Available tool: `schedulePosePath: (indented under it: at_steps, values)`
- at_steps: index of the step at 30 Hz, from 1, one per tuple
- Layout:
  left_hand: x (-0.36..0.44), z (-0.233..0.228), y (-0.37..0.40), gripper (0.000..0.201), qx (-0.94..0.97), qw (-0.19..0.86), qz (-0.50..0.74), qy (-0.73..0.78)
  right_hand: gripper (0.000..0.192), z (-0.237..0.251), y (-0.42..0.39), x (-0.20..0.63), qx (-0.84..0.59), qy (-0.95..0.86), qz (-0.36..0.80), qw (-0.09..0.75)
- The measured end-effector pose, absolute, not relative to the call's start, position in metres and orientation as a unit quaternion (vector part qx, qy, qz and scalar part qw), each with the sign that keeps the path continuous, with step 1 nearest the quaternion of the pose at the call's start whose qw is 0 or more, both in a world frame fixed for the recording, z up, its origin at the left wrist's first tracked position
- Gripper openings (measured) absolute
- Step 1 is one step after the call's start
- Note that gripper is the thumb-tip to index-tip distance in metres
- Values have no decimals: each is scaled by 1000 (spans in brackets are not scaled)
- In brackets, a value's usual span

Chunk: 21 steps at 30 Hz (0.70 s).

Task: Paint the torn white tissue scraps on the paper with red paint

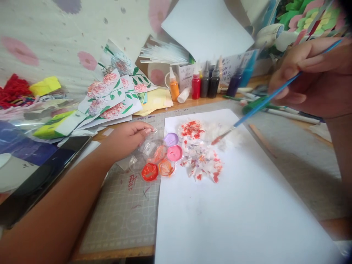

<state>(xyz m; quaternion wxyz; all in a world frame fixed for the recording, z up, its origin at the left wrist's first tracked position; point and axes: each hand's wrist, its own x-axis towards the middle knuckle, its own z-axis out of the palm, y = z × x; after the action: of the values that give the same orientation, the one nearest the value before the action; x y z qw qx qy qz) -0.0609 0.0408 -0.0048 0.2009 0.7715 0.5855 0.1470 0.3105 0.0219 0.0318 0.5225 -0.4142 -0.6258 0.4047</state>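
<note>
Pinched at its upper left edge by my left hand (130, 137) is a clear plastic paint palette (148, 148). Its round wells hold lilac, pink, red and orange paint. My right hand (305, 79), raised at the right, grips a paintbrush (265, 102) with a blue handle. The brush's reddish tip points down left, just over or at the paint-marked, crumpled white tissue (202, 167); contact is unclear. The tissue lies on a large white sheet of paper (209, 220). Above it, a red dabbed patch (192, 129) marks the sheet.
Behind the sheet stand paint bottles, including orange (173, 88), red (195, 86) and black (213, 83). Painted flower cutouts (110, 91) lean at the back left. A dark phone or tablet (46, 179) lies by my left forearm. A grey cutting mat (121, 220) covers the table.
</note>
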Motion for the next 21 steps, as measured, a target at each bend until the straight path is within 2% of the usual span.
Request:
schedulePosePath:
  at_steps: [5,10,14,21]
  values:
    - [-60,-3,37,43,759,250,176,575,22,27,9,263,-363,-625,455,520]
    - [-57,1,32,42,775,223,182,563,17,15,-1,241,-302,-694,459,465]
    - [-54,4,29,41,786,203,168,560,13,10,-3,240,-301,-753,420,408]
    - [-54,3,30,38,814,184,138,533,11,14,-15,233,-285,-816,326,382]
